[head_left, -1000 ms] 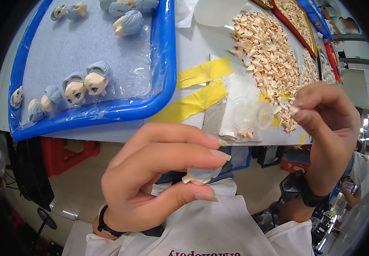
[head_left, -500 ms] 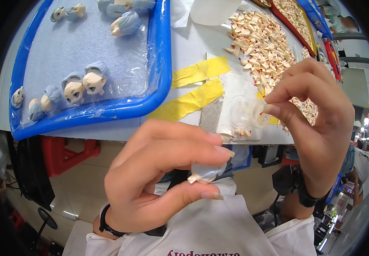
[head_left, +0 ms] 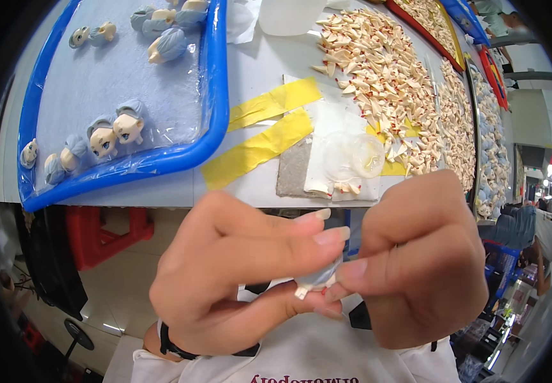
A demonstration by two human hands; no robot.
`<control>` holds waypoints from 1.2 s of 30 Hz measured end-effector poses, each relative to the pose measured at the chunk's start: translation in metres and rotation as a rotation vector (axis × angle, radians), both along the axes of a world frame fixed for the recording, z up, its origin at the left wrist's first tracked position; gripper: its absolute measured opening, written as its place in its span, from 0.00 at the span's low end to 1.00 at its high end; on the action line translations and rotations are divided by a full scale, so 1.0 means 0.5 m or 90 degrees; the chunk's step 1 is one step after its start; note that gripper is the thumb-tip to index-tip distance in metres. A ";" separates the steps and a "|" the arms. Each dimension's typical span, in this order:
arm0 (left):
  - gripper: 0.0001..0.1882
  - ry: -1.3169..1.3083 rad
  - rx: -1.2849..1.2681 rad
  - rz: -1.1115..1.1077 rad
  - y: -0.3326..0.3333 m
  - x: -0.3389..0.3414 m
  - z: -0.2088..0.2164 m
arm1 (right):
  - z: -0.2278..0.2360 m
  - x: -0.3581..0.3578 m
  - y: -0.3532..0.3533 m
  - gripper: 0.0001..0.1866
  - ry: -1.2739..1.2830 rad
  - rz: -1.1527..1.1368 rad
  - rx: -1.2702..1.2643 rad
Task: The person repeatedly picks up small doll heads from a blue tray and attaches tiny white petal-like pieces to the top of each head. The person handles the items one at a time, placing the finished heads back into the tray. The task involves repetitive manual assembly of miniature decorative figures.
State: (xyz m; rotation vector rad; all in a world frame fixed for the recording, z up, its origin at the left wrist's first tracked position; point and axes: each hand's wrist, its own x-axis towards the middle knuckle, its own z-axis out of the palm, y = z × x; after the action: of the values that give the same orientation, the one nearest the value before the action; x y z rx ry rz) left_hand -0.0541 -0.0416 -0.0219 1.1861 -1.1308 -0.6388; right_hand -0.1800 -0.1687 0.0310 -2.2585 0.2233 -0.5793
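**Small pale-blue and cream moulded toy-head part point(head_left: 317, 279) in the fingers, right of and nearer the body than the blue plastic tray point(head_left: 219, 96)**

The bare left hand point(head_left: 244, 268), nearer the body than the tray, pinches the part narrowly, two fingers above and the thumb below. The part looks light, stiff and perhaps slippery where smooth; a thin cream tab at its lower left might snap, so the rounded blue body seems the safer hold. The bare right hand point(head_left: 423, 262), farther right of the tray, has its fingertips bunched against the part's right edge. A speck of red shows there, but I cannot tell whether these fingers hold a separate piece.

The tray has thick, rounded, glossy walls with wrinkled clear film over the rim and a soft-looking, fuzzy pale-blue lining. Inside its near wall lie moulded toy heads point(head_left: 102, 140) with ridged blue hair and smooth cream faces. Just right of the tray, flat strips of crinkled yellow tape point(head_left: 260, 147) cross the white tabletop. Farther right of it are a clear, round plastic cup point(head_left: 366, 156) and a loose heap of hard-looking, pointed cream pieces with red tips point(head_left: 384, 70).
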 end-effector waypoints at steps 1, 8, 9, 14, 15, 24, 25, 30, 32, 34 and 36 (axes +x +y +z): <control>0.20 -0.004 -0.011 0.027 0.003 -0.008 0.000 | 0.000 0.000 0.003 0.14 -0.015 0.002 0.001; 0.22 -0.131 -0.034 0.031 -0.012 0.004 -0.013 | -0.015 -0.008 -0.020 0.15 -0.057 -0.043 0.017; 0.22 -0.073 -0.032 0.053 -0.013 0.001 -0.019 | -0.003 -0.025 -0.039 0.12 -0.044 -0.108 0.043; 0.23 0.084 -0.007 0.140 -0.010 -0.012 -0.030 | -0.011 -0.079 -0.164 0.10 0.157 -0.314 -0.100; 0.22 0.094 -0.011 0.131 -0.011 -0.013 -0.029 | -0.022 -0.080 -0.175 0.10 0.186 -0.292 -0.136; 0.22 0.047 0.010 0.106 -0.026 -0.009 -0.021 | -0.039 -0.072 -0.194 0.05 0.235 -0.265 -0.291; 0.23 0.051 0.011 0.102 -0.027 -0.008 -0.020 | -0.039 -0.072 -0.197 0.05 0.222 -0.251 -0.321; 0.27 0.028 0.009 0.086 -0.028 -0.003 -0.023 | -0.036 -0.080 -0.197 0.04 0.101 -0.267 -0.276; 0.28 -0.057 0.017 0.069 -0.023 0.013 -0.025 | -0.035 -0.088 -0.192 0.03 0.046 -0.313 -0.199; 0.28 -0.104 0.024 0.061 -0.018 0.017 -0.025 | -0.033 -0.091 -0.189 0.03 0.086 -0.351 -0.147; 0.27 -0.089 0.022 0.064 -0.015 0.016 -0.025 | -0.031 -0.085 -0.185 0.04 0.120 -0.365 -0.130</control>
State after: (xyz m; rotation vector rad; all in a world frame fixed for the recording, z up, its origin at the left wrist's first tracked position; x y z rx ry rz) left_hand -0.0463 -0.0493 -0.0345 1.3246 -1.1736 -0.5065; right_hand -0.2223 -0.2611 0.0154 -2.4461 0.9650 -0.7026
